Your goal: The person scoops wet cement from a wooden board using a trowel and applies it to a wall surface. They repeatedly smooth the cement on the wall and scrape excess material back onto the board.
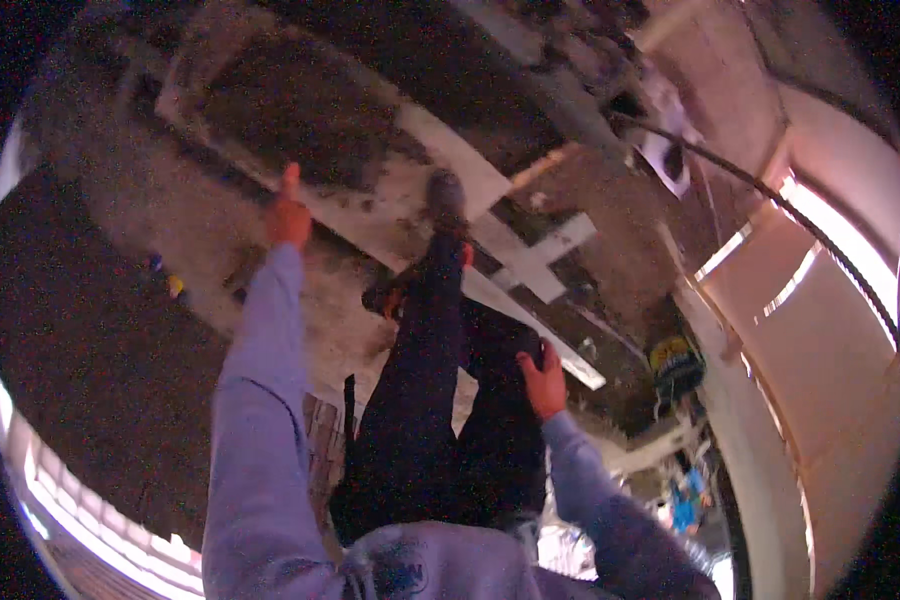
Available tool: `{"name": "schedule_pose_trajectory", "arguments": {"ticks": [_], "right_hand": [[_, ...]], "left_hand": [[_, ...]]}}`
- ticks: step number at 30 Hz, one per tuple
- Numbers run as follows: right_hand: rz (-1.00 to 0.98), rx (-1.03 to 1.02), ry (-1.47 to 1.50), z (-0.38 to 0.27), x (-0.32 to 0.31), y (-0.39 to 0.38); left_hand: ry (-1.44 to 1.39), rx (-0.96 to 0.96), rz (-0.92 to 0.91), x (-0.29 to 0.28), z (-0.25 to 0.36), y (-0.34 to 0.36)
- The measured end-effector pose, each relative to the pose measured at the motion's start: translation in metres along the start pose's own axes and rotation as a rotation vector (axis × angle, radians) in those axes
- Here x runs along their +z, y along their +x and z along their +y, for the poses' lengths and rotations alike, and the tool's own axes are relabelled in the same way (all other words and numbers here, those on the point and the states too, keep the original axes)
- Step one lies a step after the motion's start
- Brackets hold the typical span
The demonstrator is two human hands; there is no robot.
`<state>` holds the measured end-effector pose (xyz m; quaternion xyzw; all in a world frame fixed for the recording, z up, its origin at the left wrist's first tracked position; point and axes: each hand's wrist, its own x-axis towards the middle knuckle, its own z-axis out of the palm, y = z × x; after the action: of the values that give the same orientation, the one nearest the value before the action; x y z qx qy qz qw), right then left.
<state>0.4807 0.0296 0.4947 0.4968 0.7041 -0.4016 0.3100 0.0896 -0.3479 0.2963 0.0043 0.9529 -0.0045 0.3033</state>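
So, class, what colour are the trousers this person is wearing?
The trousers look black or very dark; the head view shows them best.

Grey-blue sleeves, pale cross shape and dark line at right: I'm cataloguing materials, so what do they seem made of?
Sleeves: matte fabric, probably, given soft folds. Cross shape: pale, flat, matte; wood or cement, blur leaves it open. Dark line: perhaps matte rope or cable, from its ridged edge.
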Motion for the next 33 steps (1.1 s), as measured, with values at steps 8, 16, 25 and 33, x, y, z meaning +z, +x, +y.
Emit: {"name": "schedule_pose_trajectory", "arguments": {"ticks": [8,16,25,33], "right_hand": [[-0.253,0.008,-0.328,-0.009,-0.072,-0.01],[-0.322,-0.211,-0.466,0.015,-0.088,0.026],[-0.292,-0.236,-0.618,0.077,-0.1,0.045],[-0.306,-0.277,-0.608,0.047,-0.082,0.039]], "left_hand": [[0.043,0.236,-0.068,-0.075,0.038,0.004],[0.007,0.102,-0.002,-0.002,0.031,-0.008],[-1.055,-0.706,-0.087,0.057,0.038,-0.242],[-0.877,-0.704,-0.069,0.255,0.029,-0.252]]}}
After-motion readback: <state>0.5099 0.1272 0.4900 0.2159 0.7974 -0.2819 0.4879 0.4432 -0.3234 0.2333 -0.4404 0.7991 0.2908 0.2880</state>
